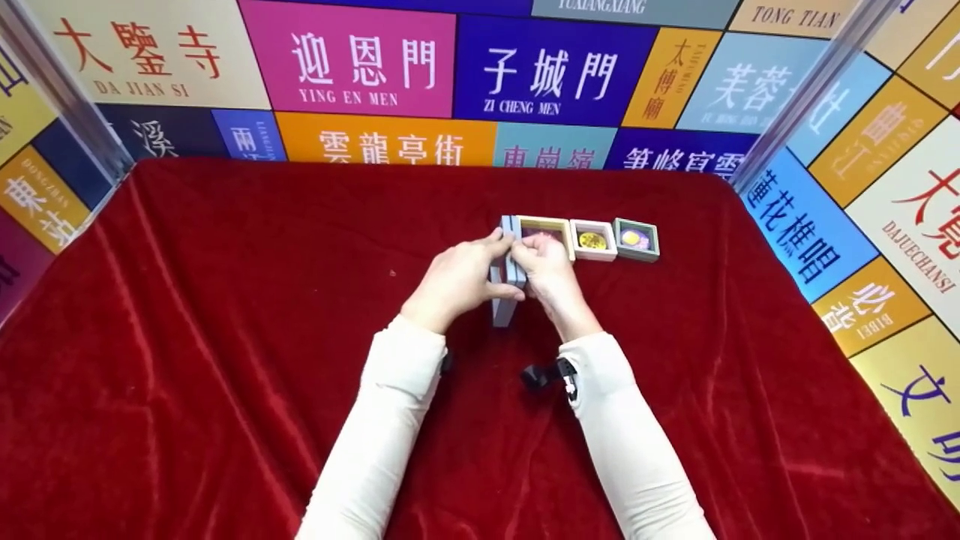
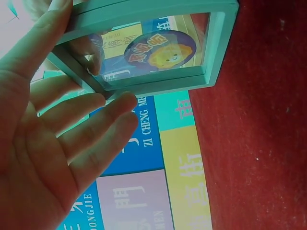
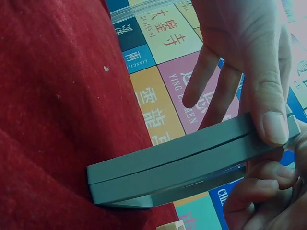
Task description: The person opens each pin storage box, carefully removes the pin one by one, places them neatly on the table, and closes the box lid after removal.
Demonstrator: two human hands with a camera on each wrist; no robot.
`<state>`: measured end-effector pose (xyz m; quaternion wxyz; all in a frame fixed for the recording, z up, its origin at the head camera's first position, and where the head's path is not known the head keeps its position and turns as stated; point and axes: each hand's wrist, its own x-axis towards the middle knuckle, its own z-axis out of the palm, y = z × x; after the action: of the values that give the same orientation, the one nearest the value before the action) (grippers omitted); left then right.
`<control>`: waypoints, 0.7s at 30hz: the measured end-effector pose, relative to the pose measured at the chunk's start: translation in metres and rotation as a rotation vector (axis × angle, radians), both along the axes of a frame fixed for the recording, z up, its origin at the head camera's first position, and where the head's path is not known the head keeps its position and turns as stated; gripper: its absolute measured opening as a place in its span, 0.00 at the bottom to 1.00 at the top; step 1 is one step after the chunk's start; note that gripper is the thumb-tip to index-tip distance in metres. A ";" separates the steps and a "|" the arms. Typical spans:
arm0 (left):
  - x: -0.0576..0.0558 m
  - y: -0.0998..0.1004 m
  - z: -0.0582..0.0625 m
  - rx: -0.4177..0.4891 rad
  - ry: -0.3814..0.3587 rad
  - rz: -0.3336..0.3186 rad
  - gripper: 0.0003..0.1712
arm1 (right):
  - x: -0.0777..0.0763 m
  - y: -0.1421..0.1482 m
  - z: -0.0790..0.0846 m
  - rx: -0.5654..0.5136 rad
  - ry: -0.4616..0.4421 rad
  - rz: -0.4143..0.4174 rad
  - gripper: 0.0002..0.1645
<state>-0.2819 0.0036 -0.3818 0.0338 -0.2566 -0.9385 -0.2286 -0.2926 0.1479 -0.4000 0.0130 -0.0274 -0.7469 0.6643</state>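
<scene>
A grey-blue floating display frame (image 1: 501, 311) stands on edge above the red cloth, seen nearly edge-on in the head view. Through its clear window in the left wrist view shows an oval purple badge (image 2: 178, 53) with a yellow cartoon figure. My left hand (image 1: 459, 279) grips the frame by its far end, thumb on the near side, the other fingers spread loosely. Right at the same end, the curled fingers of my right hand (image 1: 553, 276) pinch the frame's edge. A thin dark seam runs along the frame's side (image 3: 168, 160) in the right wrist view.
To the right stand three more small frames in a row: a cream one (image 1: 564, 223) partly behind my right hand, a pink one (image 1: 594, 256) and a green one (image 1: 655, 244). Printed panels (image 1: 352, 60) rise behind the red cloth (image 1: 225, 337).
</scene>
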 end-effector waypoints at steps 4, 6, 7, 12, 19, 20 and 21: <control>-0.002 -0.001 0.001 0.016 -0.004 -0.002 0.44 | 0.000 -0.001 0.000 0.063 0.030 -0.001 0.09; -0.002 -0.001 0.001 0.024 -0.006 -0.005 0.43 | 0.000 -0.001 -0.001 0.131 0.057 -0.003 0.11; -0.002 -0.001 0.001 0.027 -0.007 -0.006 0.42 | 0.001 -0.001 -0.001 0.168 0.070 -0.003 0.12; -0.003 0.000 -0.001 0.037 -0.012 -0.024 0.40 | 0.002 0.000 0.000 0.307 0.092 -0.024 0.14; -0.002 -0.001 -0.002 0.047 -0.003 0.001 0.39 | 0.001 0.000 0.004 0.397 0.062 -0.033 0.16; -0.002 -0.001 -0.002 0.049 -0.008 0.005 0.40 | 0.001 0.001 0.005 0.391 0.060 -0.029 0.15; -0.002 -0.001 -0.002 0.052 -0.013 0.003 0.40 | 0.000 0.002 0.005 0.381 0.056 -0.025 0.14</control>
<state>-0.2837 0.0025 -0.3839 0.0345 -0.2528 -0.9328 -0.2545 -0.2922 0.1500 -0.3949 0.0471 -0.0151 -0.8582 0.5110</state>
